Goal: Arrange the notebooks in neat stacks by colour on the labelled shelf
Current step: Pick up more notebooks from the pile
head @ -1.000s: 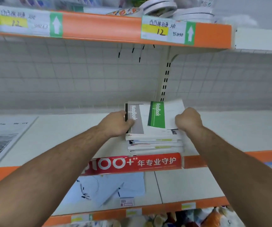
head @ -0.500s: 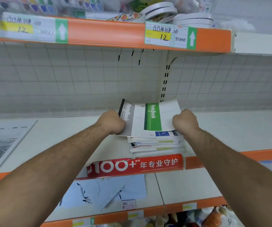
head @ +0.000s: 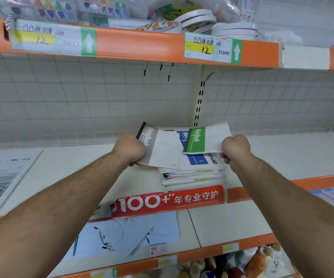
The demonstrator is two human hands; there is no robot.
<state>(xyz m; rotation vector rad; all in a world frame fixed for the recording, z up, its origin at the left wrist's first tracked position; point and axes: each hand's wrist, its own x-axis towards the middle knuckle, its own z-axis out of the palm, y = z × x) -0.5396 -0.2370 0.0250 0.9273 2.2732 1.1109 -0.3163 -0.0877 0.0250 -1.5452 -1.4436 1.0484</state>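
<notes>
Head view: left hand (head: 129, 149) grips grey notebook (head: 163, 152), right hand (head: 235, 148) green notebook (head: 197, 140); blue notebook (head: 196, 159) half-hidden beneath.

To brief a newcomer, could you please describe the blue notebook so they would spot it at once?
On the white shelf below the orange price-label rail, a stack of notebooks lies near the front edge. The blue notebook tops that stack, showing between the grey notebook in the left hand and the green notebook in the right hand; only its band is blue.
</notes>
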